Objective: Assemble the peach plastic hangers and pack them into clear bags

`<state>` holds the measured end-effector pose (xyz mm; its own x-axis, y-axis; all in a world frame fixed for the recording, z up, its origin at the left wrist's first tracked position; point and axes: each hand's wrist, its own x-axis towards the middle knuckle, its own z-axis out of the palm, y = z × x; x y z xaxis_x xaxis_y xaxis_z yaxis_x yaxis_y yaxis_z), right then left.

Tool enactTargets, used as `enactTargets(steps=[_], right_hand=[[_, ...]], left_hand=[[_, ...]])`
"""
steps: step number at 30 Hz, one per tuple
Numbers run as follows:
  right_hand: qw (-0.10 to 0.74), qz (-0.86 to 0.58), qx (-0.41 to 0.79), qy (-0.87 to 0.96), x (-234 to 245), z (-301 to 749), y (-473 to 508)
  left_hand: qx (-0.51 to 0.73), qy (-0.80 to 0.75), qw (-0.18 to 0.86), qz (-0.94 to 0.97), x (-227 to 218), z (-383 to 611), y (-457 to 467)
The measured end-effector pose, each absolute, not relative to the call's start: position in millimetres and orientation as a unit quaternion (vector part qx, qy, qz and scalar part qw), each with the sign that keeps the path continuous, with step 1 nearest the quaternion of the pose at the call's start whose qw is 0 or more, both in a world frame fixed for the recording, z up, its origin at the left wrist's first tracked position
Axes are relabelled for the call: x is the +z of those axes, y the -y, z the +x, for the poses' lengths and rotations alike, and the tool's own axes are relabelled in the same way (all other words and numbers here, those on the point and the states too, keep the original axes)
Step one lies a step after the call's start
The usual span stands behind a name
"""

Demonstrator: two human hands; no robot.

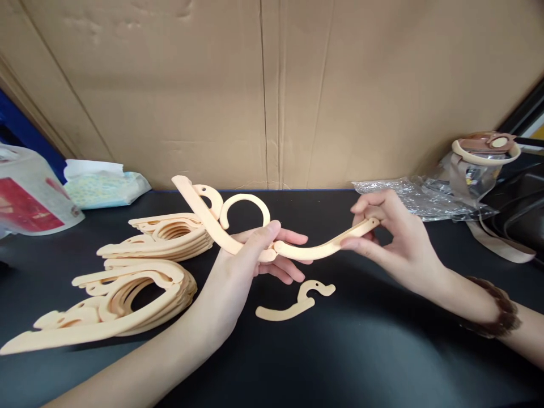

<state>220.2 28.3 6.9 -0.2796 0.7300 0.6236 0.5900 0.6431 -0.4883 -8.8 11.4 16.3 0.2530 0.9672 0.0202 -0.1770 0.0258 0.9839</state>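
A beige plastic folding hanger (215,226) is held up between both hands, its two curved arms spread and a round hook rising from the middle. My left hand (250,255) grips it near the centre joint, thumb on top and the other fingers behind. At the end of the right arm, my right hand (389,232) pinches the hanger between thumb and fingers. Below them a loose flat beige piece (287,310) with a curved hook-shaped end lies on the black table. Left of my left hand are two stacks of folded hangers, a nearer stack (140,326) and a farther stack (157,243).
A tissue pack (104,190) and a white-and-red wrapped roll (32,195) stand at the back left. Clear plastic wrapping (395,195) and a transparent bottle (476,175) with a brown lid and strap are at the back right. A cardboard sheet (191,102) stands behind the table (361,362).
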Motion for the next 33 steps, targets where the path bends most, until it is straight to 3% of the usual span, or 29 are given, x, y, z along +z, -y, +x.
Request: enactTargets(steps=[3, 6, 12, 15, 20, 28, 30, 33], right_hand=[[0.469, -0.403, 0.189, 0.763, 2.6, 225.7, -37.9], [0.451, -0.405, 0.219, 0.765, 1.3, 232.2, -47.3], [0.173, -0.354, 0.242, 0.887, 7.0, 228.8, -44.3], [0.127, -0.326, 0.260, 0.900, 7.7, 226.0, -41.9], [0.203, -0.350, 0.330, 0.853, 9.1, 230.8, -51.1], [0.404, -0.452, 0.408, 0.683, 10.5, 249.5, -74.3], [0.418, -0.460, 0.402, 0.672, 10.4, 255.2, -78.8], [0.361, -0.456, 0.415, 0.699, 10.8, 259.1, -80.5]], left_hand=[[0.512, -0.395, 0.571, 0.507, 20.3, -11.3, -10.8], [0.548, -0.399, 0.536, 0.502, 24.1, -13.8, -11.7], [0.566, -0.405, 0.507, 0.509, 25.0, -14.3, -14.0], [0.558, -0.408, 0.512, 0.509, 23.6, -13.3, -14.3], [0.543, -0.404, 0.529, 0.512, 22.7, -13.4, -15.9], [0.436, -0.425, 0.602, 0.517, 18.6, -11.1, -17.2], [0.397, -0.447, 0.618, 0.510, 16.4, -10.3, -17.9], [0.353, -0.472, 0.632, 0.503, 14.0, -11.6, -20.9]])
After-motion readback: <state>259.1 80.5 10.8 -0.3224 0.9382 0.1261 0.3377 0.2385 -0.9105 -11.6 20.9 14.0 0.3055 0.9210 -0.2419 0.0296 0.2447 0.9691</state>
